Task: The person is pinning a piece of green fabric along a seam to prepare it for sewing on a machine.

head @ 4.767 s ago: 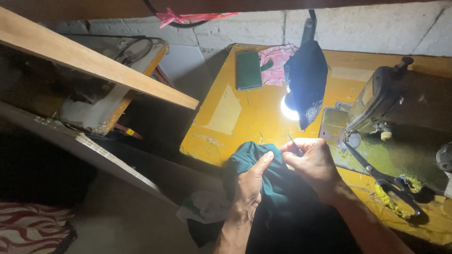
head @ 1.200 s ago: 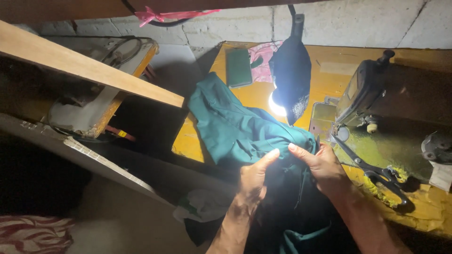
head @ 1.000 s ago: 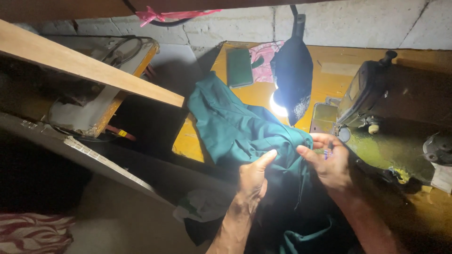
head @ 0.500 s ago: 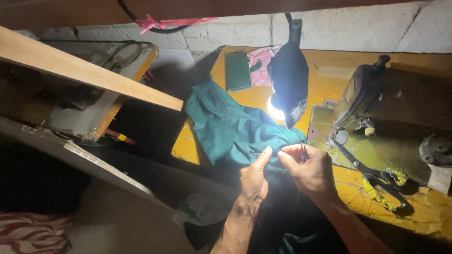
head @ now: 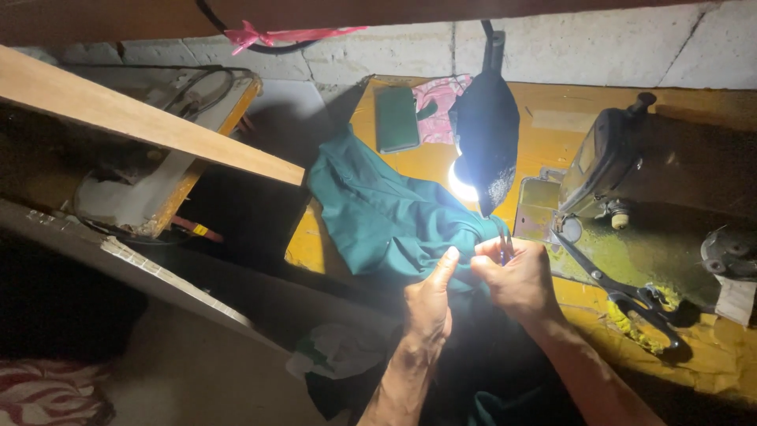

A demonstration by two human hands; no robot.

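Since a second ago your right hand [head: 516,276] closed in beside your left hand [head: 430,304], both pinching the green cloth [head: 386,217], which stretches up-left across the yellow table [head: 552,134]

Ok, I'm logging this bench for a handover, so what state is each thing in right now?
Teal cloth: spread over the yellow table's edge, pinched by both hands.
Left hand: closed on the cloth, thumb up.
Right hand: closed on the cloth, holding a small thin tool.
Lamp: on, bent low over the table.
Scissors: lying on the table, blades shut.
Phone: flat, screen dark.
Sewing machine: upright, nothing under its needle.
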